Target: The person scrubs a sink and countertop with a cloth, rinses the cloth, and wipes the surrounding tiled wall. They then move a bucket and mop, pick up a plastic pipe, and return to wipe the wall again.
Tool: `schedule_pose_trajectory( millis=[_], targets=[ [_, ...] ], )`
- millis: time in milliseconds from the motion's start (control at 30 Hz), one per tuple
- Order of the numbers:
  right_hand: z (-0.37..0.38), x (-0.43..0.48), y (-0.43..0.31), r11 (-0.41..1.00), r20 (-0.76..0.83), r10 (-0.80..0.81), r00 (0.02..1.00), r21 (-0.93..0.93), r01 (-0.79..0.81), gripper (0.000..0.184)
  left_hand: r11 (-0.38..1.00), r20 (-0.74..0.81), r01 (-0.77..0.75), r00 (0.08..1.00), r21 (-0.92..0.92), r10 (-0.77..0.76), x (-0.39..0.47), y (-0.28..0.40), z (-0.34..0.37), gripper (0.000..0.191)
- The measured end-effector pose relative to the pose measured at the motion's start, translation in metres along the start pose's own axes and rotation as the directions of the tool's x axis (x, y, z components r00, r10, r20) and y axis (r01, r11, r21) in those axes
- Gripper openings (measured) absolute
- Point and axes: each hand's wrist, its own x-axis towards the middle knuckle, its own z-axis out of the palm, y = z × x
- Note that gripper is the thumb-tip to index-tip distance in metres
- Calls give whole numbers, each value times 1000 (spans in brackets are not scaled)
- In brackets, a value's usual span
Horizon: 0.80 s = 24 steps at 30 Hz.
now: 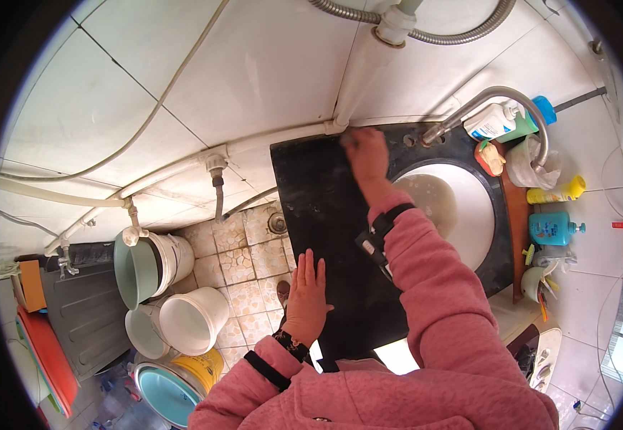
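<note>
My right hand [368, 161] is closed around a small dark grey scrubber [348, 141], mostly hidden by the fingers, at the back of the black stone countertop [333, 215], close to the wall pipe. To its right lies a white round washbasin [475, 215] with cloudy water [427, 199] in it. My left hand [309, 295] rests with its fingers apart on the counter's left edge, holding nothing. A curved metal faucet [483, 97] rises behind the basin.
Bottles, among them a blue pump bottle [549, 228] and a yellow bottle [556, 192], stand right of the basin beside a bagged container [526, 161]. White buckets [189, 322] and a green basin [135, 271] stand on the tiled floor at left. A white pipe [362, 80] meets the wall behind the counter.
</note>
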Motion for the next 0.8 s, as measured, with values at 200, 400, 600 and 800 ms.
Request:
schedule_pose_trajectory(
  millis=[200, 400, 600, 800],
  targets=[
    [-18, 8, 24, 964, -185, 208, 960, -125, -233, 27, 1000, -5, -15, 1000, -5, 15, -1, -7, -2, 104],
    [26, -20, -43, 999, -136, 46, 990, 13, -44, 26, 1000, -12, -17, 1000, -13, 17, -3, -8, 3, 103],
    [23, -32, -95, 978, 1, -28, 1000, 207, 27, 26, 987, 14, -53, 999, 153, 52, -4, -13, 0, 100],
    [51, -19, -117, 992, -53, -94, 994, 76, 98, 27, 993, 69, -63, 996, 96, 57, -1, -16, 10, 94]
  ],
)
